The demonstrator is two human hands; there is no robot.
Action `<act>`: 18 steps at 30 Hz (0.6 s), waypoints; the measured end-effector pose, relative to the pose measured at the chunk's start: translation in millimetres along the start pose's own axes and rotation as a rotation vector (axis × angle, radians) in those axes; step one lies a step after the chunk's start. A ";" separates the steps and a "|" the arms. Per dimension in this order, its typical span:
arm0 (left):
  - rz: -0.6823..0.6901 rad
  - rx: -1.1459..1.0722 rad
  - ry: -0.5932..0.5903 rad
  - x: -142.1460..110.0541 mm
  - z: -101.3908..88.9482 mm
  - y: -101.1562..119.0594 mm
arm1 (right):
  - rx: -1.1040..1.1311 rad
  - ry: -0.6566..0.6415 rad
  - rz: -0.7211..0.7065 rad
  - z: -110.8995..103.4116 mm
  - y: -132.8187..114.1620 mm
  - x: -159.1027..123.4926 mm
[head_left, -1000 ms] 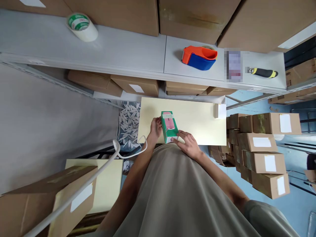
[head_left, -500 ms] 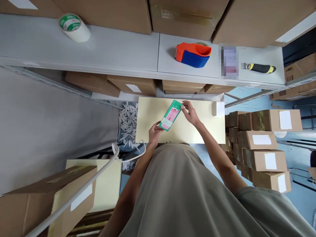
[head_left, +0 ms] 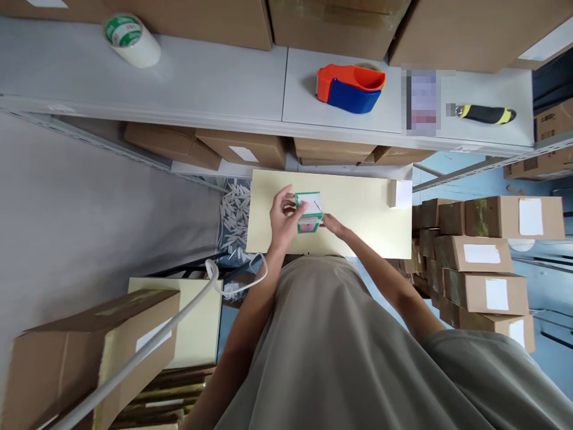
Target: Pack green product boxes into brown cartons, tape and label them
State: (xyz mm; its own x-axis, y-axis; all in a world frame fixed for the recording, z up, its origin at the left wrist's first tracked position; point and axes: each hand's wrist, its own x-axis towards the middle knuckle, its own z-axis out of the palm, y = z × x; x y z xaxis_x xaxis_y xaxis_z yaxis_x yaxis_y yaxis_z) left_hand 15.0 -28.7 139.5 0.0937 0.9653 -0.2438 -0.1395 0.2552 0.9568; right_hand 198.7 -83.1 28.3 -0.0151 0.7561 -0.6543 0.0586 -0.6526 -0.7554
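Left hand: the left hand grips the left side of the small green cardboard box with a pink picture, fingers curled over its top edge.
Right hand: the right hand pinches the box's lower right corner.
Box: held end-on between both hands, just above the pale yellow tabletop.
Table's far corner: small white block.
Shelf beyond: orange-and-blue tape dispenser, roll of tape with a green core, yellow-and-black utility knife.
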 end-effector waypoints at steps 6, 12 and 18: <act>-0.064 0.066 0.051 57.2 0.5 -21.3 | 0.322 -0.217 0.169 38.2 35.1 -49.5; -0.030 -0.010 0.102 30.6 8.3 -27.1 | 0.393 -0.066 0.196 17.1 31.6 -46.5; -0.234 -0.223 0.206 -33.8 11.4 -40.5 | 0.391 0.065 0.042 -21.2 3.5 -23.0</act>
State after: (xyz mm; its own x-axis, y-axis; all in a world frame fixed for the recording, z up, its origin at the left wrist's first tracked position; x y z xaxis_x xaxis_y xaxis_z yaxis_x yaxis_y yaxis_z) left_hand 28.7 -72.4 110.8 -0.0482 0.8647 -0.5000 -0.3513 0.4539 0.8189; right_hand 220.4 -101.7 41.4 0.0430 0.7221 -0.6905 -0.3268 -0.6429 -0.6927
